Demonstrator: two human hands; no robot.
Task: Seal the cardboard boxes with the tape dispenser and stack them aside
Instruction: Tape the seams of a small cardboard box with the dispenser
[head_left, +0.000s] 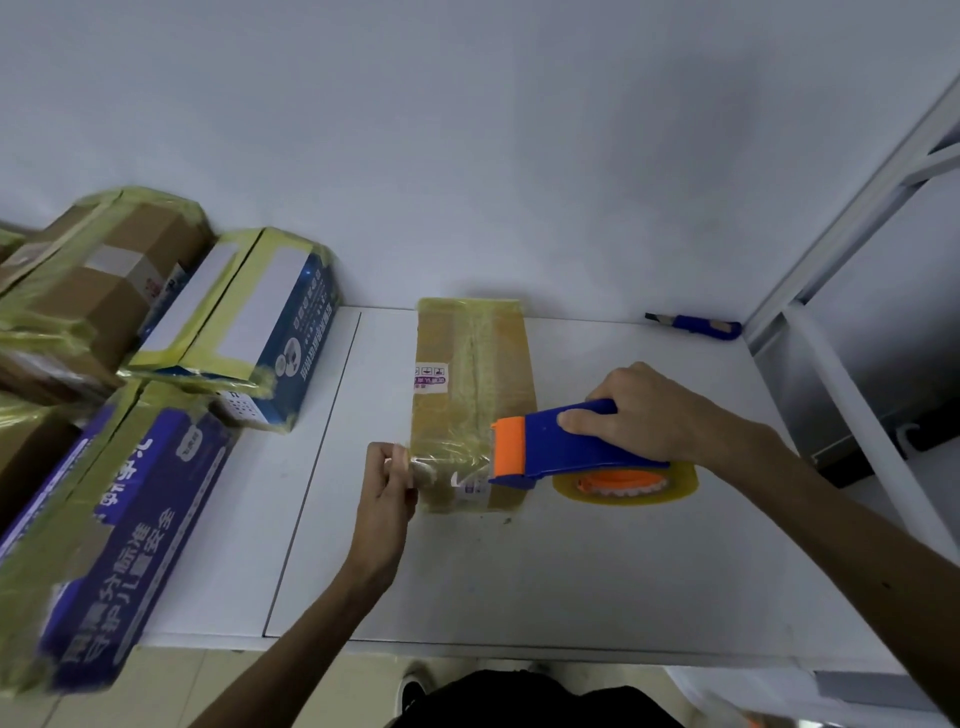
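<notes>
- Head view: the cardboard box (470, 395) lies mid-tabletop (519, 571), straight ahead of you. Its long axis runs away from you toward the wall.
- Your right grip (639, 415) is wrapped round the handle of the tape dispenser (545, 441), thumb along the near side. The orange mouth points left and sits over the box's near right edge.
- The tape roll (623, 496) hangs under the dispenser, just beside the box on its right. Whether it touches the tabletop I cannot tell.
- Your left grip (389, 478) has its fingers curled and pinches the free end of the tape strip (452, 465) at the box's near left edge.
- The strip spans from one grip to the other, crosswise over the near end of the box. That is square to the long axis, not along it.
- The box top already carries yellowish tape down its length, so this looks like a cross band closing the near end.
- Judgement: the next move turns on that crosswise line. Keep the dispenser travelling right, off the right edge and down, while the left end is pressed onto the left side.
- Risk: the strip looks crumpled near your left grip and may fold onto itself.
- The sealed boxes (249, 322) are piled at the tabletop's left. Your left grip is the nearer one, so the box likely goes aside that way.
- A utility knife (696, 326) lies far right by the wall, well apart from both grips.
</notes>
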